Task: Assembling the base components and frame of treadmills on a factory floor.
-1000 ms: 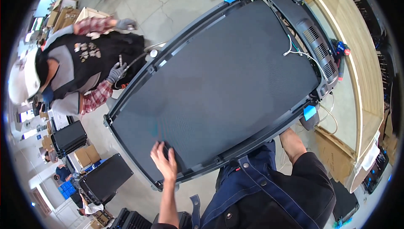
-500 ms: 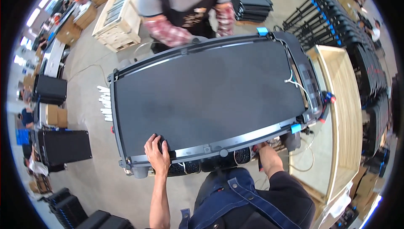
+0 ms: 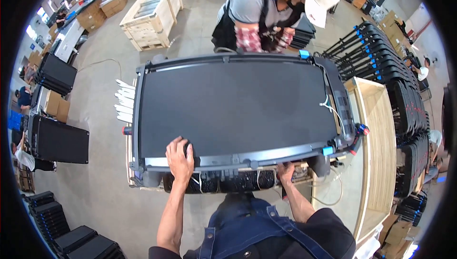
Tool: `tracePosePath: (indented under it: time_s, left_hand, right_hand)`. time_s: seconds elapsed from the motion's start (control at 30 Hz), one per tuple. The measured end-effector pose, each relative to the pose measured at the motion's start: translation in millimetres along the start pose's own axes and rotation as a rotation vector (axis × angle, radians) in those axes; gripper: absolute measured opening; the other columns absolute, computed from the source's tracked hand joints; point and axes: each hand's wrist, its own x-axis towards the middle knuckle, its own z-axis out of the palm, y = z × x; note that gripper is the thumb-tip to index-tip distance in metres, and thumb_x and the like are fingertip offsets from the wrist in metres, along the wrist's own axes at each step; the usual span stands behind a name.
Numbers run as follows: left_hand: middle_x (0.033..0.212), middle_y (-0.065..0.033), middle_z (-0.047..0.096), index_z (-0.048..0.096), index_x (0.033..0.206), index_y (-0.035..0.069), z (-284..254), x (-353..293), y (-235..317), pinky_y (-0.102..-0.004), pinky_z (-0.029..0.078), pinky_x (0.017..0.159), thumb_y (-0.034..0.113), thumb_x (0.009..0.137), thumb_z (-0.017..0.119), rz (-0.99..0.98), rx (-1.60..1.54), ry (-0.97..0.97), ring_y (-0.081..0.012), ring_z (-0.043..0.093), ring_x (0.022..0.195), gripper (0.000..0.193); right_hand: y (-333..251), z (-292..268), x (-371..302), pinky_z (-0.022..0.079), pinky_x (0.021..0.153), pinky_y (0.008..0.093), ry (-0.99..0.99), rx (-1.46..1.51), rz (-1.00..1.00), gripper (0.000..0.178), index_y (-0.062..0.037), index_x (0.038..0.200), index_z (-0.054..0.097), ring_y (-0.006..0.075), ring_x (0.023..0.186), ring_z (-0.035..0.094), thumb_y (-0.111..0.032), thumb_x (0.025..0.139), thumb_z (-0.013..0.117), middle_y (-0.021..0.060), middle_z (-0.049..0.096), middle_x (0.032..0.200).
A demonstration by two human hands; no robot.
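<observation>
While the left hand (image 3: 179, 164) lies across the near rail (image 3: 282, 155) of a long dark frame, its fingers bend loosely onto the black belt (image 3: 238, 104) with the thumb set apart; a small dark shape shows between them, and whether it is gripped I cannot tell; the right hand (image 3: 286, 172) reaches under the same rail, its fingertips hidden, so its opening and hold cannot be told; the belt stretches ahead of both hands, and between them, below the rail, sit black bundles (image 3: 238, 182); rightward of the right hand come a blue tab (image 3: 327, 151), a blue-and-red tool (image 3: 361, 131) and a wooden crate (image 3: 381, 159); farther ahead, past the frame's far side, a co-worker (image 3: 250, 6) bends over; leftward of the left hand, beyond the frame's end, lie white strips (image 3: 125, 101).
</observation>
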Motion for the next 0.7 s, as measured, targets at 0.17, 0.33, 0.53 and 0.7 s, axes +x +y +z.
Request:
tracePosePath:
  time_s: [0.17, 0.33, 0.53, 0.7]
  left_hand:
    - [0.127, -0.0141, 0.063, 0.067, 0.114, 0.006, 0, 4, -5, -0.0474, 0.045, 0.102, 0.017, 0.094, 0.069, 0.004, -0.005, 0.047, -0.0344, 0.057, 0.12, 0.023]
    - [0.127, -0.0125, 0.063, 0.067, 0.114, 0.007, 1, 14, 1, -0.0467, 0.044, 0.103, 0.018, 0.094, 0.069, 0.047, -0.03, 0.082, -0.0328, 0.057, 0.121, 0.023]
    - [0.126, -0.0121, 0.064, 0.068, 0.114, 0.006, -5, -1, -7, -0.0462, 0.045, 0.102, 0.018, 0.094, 0.068, 0.023, -0.019, 0.084, -0.0328, 0.057, 0.12, 0.023]
    - [0.122, -0.0119, 0.065, 0.069, 0.111, 0.005, 3, -5, -13, -0.0456, 0.046, 0.1, 0.016, 0.094, 0.069, 0.037, -0.037, 0.085, -0.0323, 0.059, 0.118, 0.02]
  right_hand:
    - [-141, -18, -74, 0.051, 0.064, 0.0339, -0.278, -0.283, -0.201, 0.022, 0.0006, 0.093, 0.078, 0.0187, 0.068, 0.065, -0.021, 0.087, 0.081, 0.0116, 0.071, 0.076]
    - [-232, -29, -96, 0.049, 0.064, 0.0303, -0.265, -0.198, -0.34, 0.012, 0.0003, 0.092, 0.076, 0.0181, 0.067, 0.062, -0.008, 0.086, 0.082, 0.009, 0.066, 0.078]
    - [-306, -42, -58, 0.054, 0.07, 0.0309, -0.14, -0.199, -0.563, 0.022, -0.0001, 0.111, 0.072, 0.0196, 0.076, 0.064, -0.006, 0.09, 0.076, 0.0111, 0.067, 0.09]
    - [-306, -60, -25, 0.055, 0.081, 0.0312, -0.137, -0.37, -0.515, 0.031, -0.0021, 0.127, 0.067, 0.0216, 0.089, 0.069, -0.004, 0.096, 0.066, 0.0128, 0.069, 0.104]
